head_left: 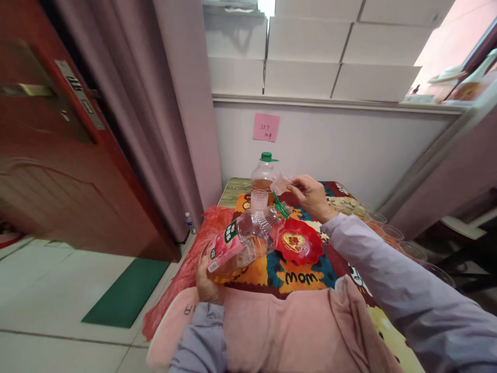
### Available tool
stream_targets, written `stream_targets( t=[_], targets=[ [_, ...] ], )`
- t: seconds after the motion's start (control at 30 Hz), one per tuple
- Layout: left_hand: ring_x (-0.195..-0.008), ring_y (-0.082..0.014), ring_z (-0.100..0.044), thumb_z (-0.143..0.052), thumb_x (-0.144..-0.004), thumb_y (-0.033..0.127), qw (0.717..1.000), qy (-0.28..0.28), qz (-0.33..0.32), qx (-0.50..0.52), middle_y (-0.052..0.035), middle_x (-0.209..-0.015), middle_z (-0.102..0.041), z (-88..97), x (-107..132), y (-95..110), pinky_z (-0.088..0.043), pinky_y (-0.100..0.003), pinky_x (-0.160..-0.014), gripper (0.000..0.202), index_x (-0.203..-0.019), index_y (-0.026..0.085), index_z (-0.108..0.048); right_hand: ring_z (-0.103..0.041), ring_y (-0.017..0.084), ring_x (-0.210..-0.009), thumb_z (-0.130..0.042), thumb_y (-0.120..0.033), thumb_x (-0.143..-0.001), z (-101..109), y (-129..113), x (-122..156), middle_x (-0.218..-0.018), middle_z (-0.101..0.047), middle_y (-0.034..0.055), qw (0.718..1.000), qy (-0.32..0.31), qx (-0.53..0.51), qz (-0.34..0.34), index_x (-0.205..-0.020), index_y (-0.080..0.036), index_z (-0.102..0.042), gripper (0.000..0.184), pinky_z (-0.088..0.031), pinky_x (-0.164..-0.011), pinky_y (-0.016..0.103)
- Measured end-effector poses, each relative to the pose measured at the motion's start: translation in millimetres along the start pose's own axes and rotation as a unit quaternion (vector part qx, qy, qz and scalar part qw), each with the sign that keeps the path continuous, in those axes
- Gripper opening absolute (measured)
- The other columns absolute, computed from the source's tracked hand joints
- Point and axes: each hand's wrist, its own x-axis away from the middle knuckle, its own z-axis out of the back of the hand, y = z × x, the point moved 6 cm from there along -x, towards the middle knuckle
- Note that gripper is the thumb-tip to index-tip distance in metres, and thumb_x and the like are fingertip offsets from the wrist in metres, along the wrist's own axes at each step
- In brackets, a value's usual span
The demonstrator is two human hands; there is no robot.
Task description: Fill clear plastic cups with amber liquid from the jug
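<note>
My left hand (205,282) grips the base of a large clear bottle (240,243) with a pink label. The bottle is tilted almost flat, its neck toward a red plastic dish (297,242), and amber liquid sits in its lower part. My right hand (310,196) is raised over the table and pinches a small clear plastic cup (280,183). Just below that cup stands another clear cup (259,198). A second bottle (264,173) with a green cap and amber liquid stands upright behind them.
A colourful cloth (303,277) printed "MOM" covers the table. Several clear cups (382,225) line its right edge. A red mesh bag (194,248) hangs at the left edge. A pink note (266,127) is on the wall. A red door (50,155) and curtain (163,114) stand at left.
</note>
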Motion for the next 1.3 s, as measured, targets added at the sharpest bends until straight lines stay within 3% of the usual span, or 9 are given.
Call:
stream_targets(
  t=[0.2, 0.33, 0.6, 0.73, 0.93, 1.03, 1.1, 1.2, 1.3],
  targets=[
    [-0.114, -0.0282, -0.075, -0.072, -0.085, 0.050, 1.000, 0.020, 0.002, 0.010, -0.0098, -0.113, -0.082, -6.5, 3, 1, -0.057, -0.042, -0.108, 0.045, -0.116, 0.017, -0.079, -0.071, 0.020, -0.084, -0.066, -0.025, -0.099, -7, 31, 101, -0.101, -0.077, 0.0071, 0.984, -0.157, 0.077, -0.038, -0.094, -0.022, -0.075, 0.011, -0.049, -0.075, 0.029],
    [-0.111, -0.0259, -0.075, -0.074, -0.083, 0.051, 1.000, 0.021, -0.010, 0.009, -0.0086, -0.110, -0.082, -4.0, -3, 0, -0.058, -0.038, -0.105, 0.045, -0.112, 0.016, -0.079, -0.072, 0.020, -0.083, -0.067, -0.025, -0.101, -25, 34, 139, -0.103, -0.078, 0.0071, 0.975, -0.187, 0.102, -0.065, -0.095, -0.023, -0.077, 0.011, -0.047, -0.071, 0.029],
    [-0.107, -0.0264, -0.074, -0.074, -0.084, 0.050, 1.000, 0.013, -0.017, -0.011, -0.0099, -0.105, -0.081, -4.7, -3, 1, -0.057, -0.039, -0.102, 0.044, -0.108, 0.013, -0.077, -0.075, 0.022, -0.093, -0.066, -0.023, -0.102, -40, 29, 150, -0.115, -0.079, 0.0087, 0.966, -0.217, 0.121, -0.076, -0.102, -0.024, -0.079, 0.013, -0.052, -0.074, 0.030],
    [-0.118, -0.0288, -0.072, -0.068, -0.088, 0.049, 1.000, 0.011, -0.018, -0.017, -0.0100, -0.114, -0.081, -6.7, -3, 3, -0.055, -0.041, -0.107, 0.044, -0.115, 0.015, -0.076, -0.076, 0.025, -0.103, -0.068, -0.030, -0.102, -30, 25, 152, -0.130, -0.076, 0.0105, 0.969, -0.207, 0.117, -0.071, -0.122, -0.024, -0.077, 0.022, -0.056, -0.081, 0.033],
    [-0.122, -0.0291, -0.071, -0.065, -0.090, 0.047, 1.000, 0.002, -0.018, -0.019, -0.0106, -0.119, -0.081, -8.0, -3, 3, -0.056, -0.038, -0.105, 0.046, -0.120, 0.014, -0.077, -0.076, 0.024, -0.086, -0.067, -0.048, -0.102, 9, 14, 132, -0.118, -0.079, 0.0127, 0.992, -0.019, -0.038, -0.121, -0.115, -0.021, -0.077, 0.032, -0.060, -0.082, 0.039],
    [-0.116, -0.0280, -0.073, -0.065, -0.089, 0.047, 0.999, 0.007, -0.022, -0.025, -0.0095, -0.115, -0.082, -5.4, -5, 3, -0.057, -0.038, -0.103, 0.046, -0.119, 0.014, -0.078, -0.075, 0.022, -0.078, -0.061, -0.059, -0.103, 7, 5, 134, -0.098, -0.079, 0.0087, 0.954, 0.059, -0.228, -0.186, -0.112, -0.021, -0.074, 0.041, -0.061, -0.076, 0.037],
    [-0.116, -0.0287, -0.073, -0.065, -0.090, 0.048, 0.999, 0.005, -0.024, -0.034, -0.0091, -0.116, -0.082, -4.7, -6, 2, -0.057, -0.040, -0.104, 0.046, -0.120, 0.015, -0.078, -0.075, 0.023, -0.081, -0.061, -0.063, -0.102, -12, -10, 143, -0.098, -0.078, 0.0079, 0.916, 0.045, -0.342, -0.205, -0.118, -0.022, -0.072, 0.046, -0.061, -0.073, 0.036],
    [-0.119, -0.0304, -0.072, -0.067, -0.088, 0.049, 0.998, -0.009, -0.031, -0.046, -0.0094, -0.120, -0.082, -7.4, -5, 3, -0.056, -0.042, -0.108, 0.049, -0.122, 0.016, -0.078, -0.076, 0.025, -0.097, -0.077, -0.067, -0.090, -54, -38, 162, -0.122, -0.074, 0.0131, 0.857, -0.036, -0.463, -0.224, -0.135, -0.024, -0.064, 0.064, -0.063, -0.078, 0.037],
    [-0.126, -0.0322, -0.070, -0.066, -0.088, 0.053, 0.997, -0.024, -0.045, -0.060, -0.0106, -0.127, -0.080, -11.9, -3, 4, -0.053, -0.045, -0.113, 0.053, -0.124, 0.017, -0.078, -0.069, 0.032, -0.124, -0.091, -0.068, -0.075, -90, -59, 178, -0.154, -0.056, 0.0186, 0.784, -0.085, -0.558, -0.258, -0.158, -0.029, -0.045, 0.103, -0.063, -0.093, 0.043]
  ],
)
